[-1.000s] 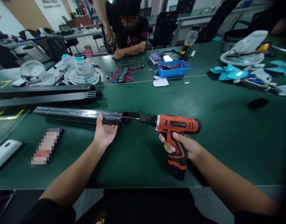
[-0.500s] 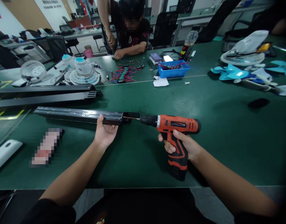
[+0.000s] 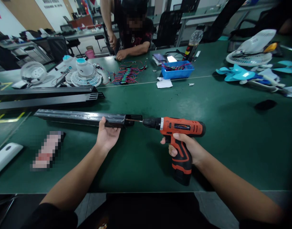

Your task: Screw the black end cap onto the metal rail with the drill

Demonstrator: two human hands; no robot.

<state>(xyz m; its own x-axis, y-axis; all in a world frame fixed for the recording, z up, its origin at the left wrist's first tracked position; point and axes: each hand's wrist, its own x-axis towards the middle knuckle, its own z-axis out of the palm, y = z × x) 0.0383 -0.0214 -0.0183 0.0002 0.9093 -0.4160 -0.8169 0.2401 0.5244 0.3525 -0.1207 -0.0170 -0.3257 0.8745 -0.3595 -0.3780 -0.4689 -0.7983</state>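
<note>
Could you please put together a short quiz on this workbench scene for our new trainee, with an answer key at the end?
1. Multiple choice: what is the right hand gripping?
A) a bottle
B) a power drill
C) a white fan part

2. True or false: the left hand holds the long dark bar near the end that faces the drill.

3. Fill in the blank: on the green table, beyond the drill, stands a small bin with wires in it; the bin is coloured ____.

Key: 1. B; 2. True; 3. Blue
</note>
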